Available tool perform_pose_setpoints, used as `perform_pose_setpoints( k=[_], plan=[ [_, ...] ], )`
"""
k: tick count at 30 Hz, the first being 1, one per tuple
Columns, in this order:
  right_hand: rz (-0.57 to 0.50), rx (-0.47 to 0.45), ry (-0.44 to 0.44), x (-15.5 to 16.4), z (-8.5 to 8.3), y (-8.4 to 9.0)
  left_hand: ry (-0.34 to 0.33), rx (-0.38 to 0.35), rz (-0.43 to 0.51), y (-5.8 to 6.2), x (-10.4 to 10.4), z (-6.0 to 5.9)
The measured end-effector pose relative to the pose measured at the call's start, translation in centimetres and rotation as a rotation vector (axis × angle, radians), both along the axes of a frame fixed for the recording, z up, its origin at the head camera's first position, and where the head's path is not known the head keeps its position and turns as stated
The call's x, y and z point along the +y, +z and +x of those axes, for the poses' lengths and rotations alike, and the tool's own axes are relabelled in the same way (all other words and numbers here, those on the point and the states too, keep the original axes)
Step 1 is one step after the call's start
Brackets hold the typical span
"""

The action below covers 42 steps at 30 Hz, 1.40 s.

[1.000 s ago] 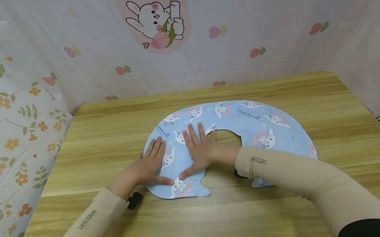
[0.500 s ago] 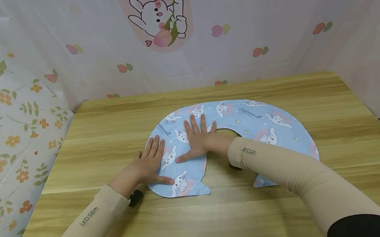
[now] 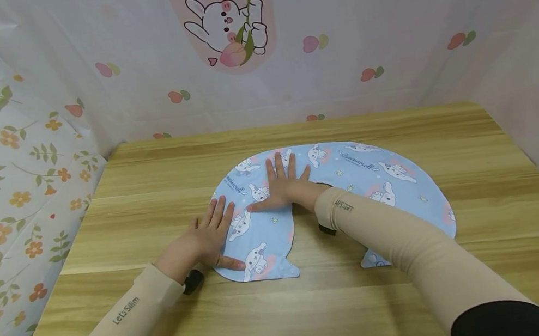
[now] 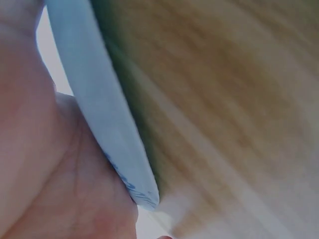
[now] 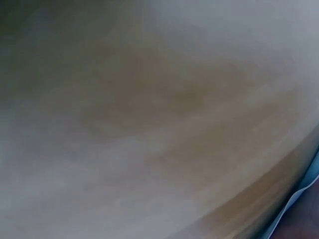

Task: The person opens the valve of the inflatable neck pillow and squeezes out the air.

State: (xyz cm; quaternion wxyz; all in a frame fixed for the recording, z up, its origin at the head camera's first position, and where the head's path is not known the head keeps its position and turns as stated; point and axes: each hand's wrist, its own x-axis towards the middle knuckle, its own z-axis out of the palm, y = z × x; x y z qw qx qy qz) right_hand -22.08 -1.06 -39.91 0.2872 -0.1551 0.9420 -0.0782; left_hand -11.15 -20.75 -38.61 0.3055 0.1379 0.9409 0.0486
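At the near edge of the worktop (image 3: 315,316), two beige sleeves enter the head view, the right one (image 3: 406,252) crossing over part of the pillow's right limb. Just beyond, the deflated pillow (image 3: 379,178), a flat blue horseshoe printed with cartoon dogs, lies at the worktop's centre with its open ends toward the person. The left hand (image 3: 203,240) rests palm down on the outer edge of the left limb, fingers (image 3: 220,212) straight and slightly spread, gripping nothing; judged, it pins that limb against sliding. The right hand (image 3: 284,188) lies flat farther up the same limb, near the crown of the arch, fingers (image 3: 279,168) straight and fanned, thumb out to the left, holding nothing; judged, this flat, wide contact serves to press or smooth the film.

Small dark wrist units show under each forearm. Beyond the pillow the worktop runs bare to a backdrop (image 3: 373,25) printed with fruit and a cartoon rabbit; a floral sheet (image 3: 7,162) closes the left side.

The left wrist view alone shows the pillow (image 4: 94,109) edge-on, thin and pressed under the palm (image 4: 50,189), with wood grain alongside. The right wrist view is blurred: wood grain and a blue sliver at the lower right corner. Neither wrist view shows the fingers; only the head view does.
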Motion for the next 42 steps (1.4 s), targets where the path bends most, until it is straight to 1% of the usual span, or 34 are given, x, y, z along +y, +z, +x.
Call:
perform_pose_setpoints(
  k=[3, 6, 11, 12, 17, 22, 24, 26, 28, 30, 33, 35, 38, 42],
  plan=[
    [-0.004, -0.015, -0.005, 0.1, -0.5, 0.0, 0.005, -0.018, 0.008, 0.0, -0.3, 0.1],
    [0.005, -0.005, -0.003, 0.3, -1.2, -0.2, 0.002, -0.023, 0.02, 0.0, -0.8, 0.3],
    [0.006, 0.012, -0.017, 0.7, -2.2, -0.2, -0.005, -0.011, 0.036, -0.2, -1.3, 0.4],
    [0.008, 0.005, -0.024, 0.7, -2.2, 0.1, -0.006, -0.009, 0.035, -0.2, -1.3, 0.4],
    [-0.002, 0.012, -0.057, 0.9, -2.9, 0.1, -0.014, 0.006, 0.033, -0.1, -1.3, 0.3],
    [-0.014, 0.035, -0.035, 1.2, -2.8, 0.2, -0.018, 0.027, 0.031, -0.1, -1.2, 0.4],
    [-0.005, 0.039, -0.009, 1.2, -2.3, 0.1, -0.013, 0.025, 0.029, 0.0, -1.2, 0.4],
    [-0.004, 0.05, 0.015, 1.0, -1.3, 0.0, -0.004, 0.014, 0.026, -0.1, -1.3, 0.5],
    [-0.011, 0.055, 0.045, 0.7, 0.4, 0.1, 0.006, -0.002, 0.026, -0.2, -1.4, 0.6],
    [-0.024, 0.05, 0.087, 0.4, 2.4, 0.1, 0.011, -0.007, 0.037, -0.3, -1.4, 0.6],
    [-0.024, 0.02, 0.152, -0.2, 5.3, 0.3, 0.008, 0.003, 0.039, -0.4, -1.5, 0.5],
    [-0.006, 0.01, 0.172, -0.4, 6.6, 0.2, 0.002, 0.016, 0.035, -0.4, -1.5, 0.4],
    [0.035, 0.02, 0.167, -0.5, 7.5, 0.0, -0.004, 0.023, 0.029, -0.5, -1.4, 0.3],
    [0.026, 0.036, 0.144, -0.7, 7.4, -0.3, 0.005, 0.007, 0.037, -0.6, -1.5, 0.4]
  ],
)
